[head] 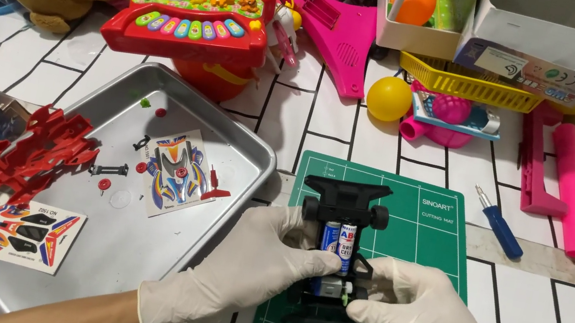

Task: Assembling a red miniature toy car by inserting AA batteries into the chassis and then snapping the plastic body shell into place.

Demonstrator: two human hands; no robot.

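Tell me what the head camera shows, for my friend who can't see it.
Two gloved hands, left hand and right hand, hold a black toy car with batteries over a green mat. A metal tray of red parts sits left.

Left hand point(238, 270): white glove, bare forearm entering from the lower left, palm down, fingers curled, thumb and fingertips pinched inward toward centre. Right hand point(425, 317): white glove, entering from the lower right, palm down, fingers bent, tips facing the left hand's, close together.
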